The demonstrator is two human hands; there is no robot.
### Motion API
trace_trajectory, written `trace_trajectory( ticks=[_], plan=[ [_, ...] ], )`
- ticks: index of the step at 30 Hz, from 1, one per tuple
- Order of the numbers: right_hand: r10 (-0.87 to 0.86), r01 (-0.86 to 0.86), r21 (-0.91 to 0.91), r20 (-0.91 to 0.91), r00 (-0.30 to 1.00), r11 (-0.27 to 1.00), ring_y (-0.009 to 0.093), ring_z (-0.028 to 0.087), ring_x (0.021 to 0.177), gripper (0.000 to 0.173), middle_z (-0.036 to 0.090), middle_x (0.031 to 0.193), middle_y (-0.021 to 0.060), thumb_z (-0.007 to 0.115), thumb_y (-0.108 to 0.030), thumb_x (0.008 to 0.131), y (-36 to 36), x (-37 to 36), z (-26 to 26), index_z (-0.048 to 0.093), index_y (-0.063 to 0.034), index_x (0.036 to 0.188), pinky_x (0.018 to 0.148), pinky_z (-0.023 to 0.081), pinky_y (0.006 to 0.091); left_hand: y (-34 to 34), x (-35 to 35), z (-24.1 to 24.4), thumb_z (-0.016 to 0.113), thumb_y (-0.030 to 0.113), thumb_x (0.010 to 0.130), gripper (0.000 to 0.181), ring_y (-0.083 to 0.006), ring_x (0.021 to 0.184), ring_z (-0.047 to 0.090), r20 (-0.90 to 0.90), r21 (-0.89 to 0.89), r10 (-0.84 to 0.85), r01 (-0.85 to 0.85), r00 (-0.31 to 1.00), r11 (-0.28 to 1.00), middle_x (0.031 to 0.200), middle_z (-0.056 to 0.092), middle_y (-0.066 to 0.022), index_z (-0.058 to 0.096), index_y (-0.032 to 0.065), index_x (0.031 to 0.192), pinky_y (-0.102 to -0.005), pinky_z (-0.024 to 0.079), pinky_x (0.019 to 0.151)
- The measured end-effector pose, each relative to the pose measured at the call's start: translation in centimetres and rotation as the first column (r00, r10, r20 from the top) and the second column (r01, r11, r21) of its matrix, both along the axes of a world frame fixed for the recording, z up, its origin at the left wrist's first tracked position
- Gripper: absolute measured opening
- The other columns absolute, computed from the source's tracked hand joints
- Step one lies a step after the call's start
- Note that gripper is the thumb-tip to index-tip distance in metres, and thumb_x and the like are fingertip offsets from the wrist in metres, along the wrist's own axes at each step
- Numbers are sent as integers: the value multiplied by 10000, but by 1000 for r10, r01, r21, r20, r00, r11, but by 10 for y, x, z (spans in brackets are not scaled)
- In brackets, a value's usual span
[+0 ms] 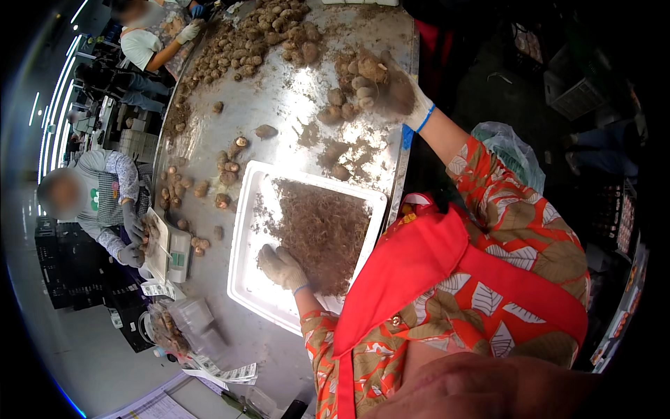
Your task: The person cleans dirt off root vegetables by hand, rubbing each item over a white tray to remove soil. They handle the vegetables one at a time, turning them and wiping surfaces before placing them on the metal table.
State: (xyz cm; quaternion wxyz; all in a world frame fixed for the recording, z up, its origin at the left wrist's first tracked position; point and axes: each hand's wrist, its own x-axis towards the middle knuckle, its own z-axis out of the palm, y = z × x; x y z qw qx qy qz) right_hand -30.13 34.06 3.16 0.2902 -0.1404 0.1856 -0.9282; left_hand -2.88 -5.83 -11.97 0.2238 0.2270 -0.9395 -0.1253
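Observation:
My left hand, in a soiled knit glove, is inside a white foam box near its lower side, fingers slightly apart, with nothing visible in it. Brown soil and fibrous root scraps cover much of the box floor. Further up the metal table, my right hand is against a heap of soil-covered taro-like tubers. Its glove is darkened with dirt. A large tuber lies right at its fingers, which are blurred and partly hidden, so a grip on it cannot be told.
More tubers are piled at the table's far end. Across the table, a gloved co-worker handles something at a weighing scale. Another worker stands by the pile. Clear plastic containers and label strips lie nearby.

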Motion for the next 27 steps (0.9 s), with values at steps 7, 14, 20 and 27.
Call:
trace_trajectory(
  ticks=[7,14,20,27],
  plan=[
    [40,-39,38,-33,999,999,277,696,940,512,696,1091,195,366,-539,1061,-32,13,-3,576,-73,1045,807,596,379,-5,14,0,590,173,903,366,-454,1178,554,-25,50,57,-55,998,997,1235,626,-278,636,-62,1180,-522,412,1054],
    [290,-388,837,289,912,386,245,668,644,516,687,922,130,534,-538,1007,18,53,-53,626,-66,1195,550,549,369,6,-3,-5,618,174,859,342,-429,1126,574,-94,67,11,-5,995,998,1160,650,-233,643,-27,1134,-515,433,1019],
    [134,-142,866,87,987,480,174,597,585,538,666,788,49,541,-500,1013,25,-34,-16,637,3,1180,495,469,298,10,-6,15,611,159,878,343,-409,1155,572,38,101,49,-53,998,994,1202,639,-219,648,-29,1163,-490,435,1040],
    [-329,609,366,-593,735,704,349,516,1301,943,480,1449,220,659,-649,861,-31,-165,173,376,-17,1500,1063,469,484,2,2,1,591,174,922,352,-400,1215,566,-32,94,19,-16,999,995,1265,631,-228,662,-6,1217,-479,428,1072]
  ],
)
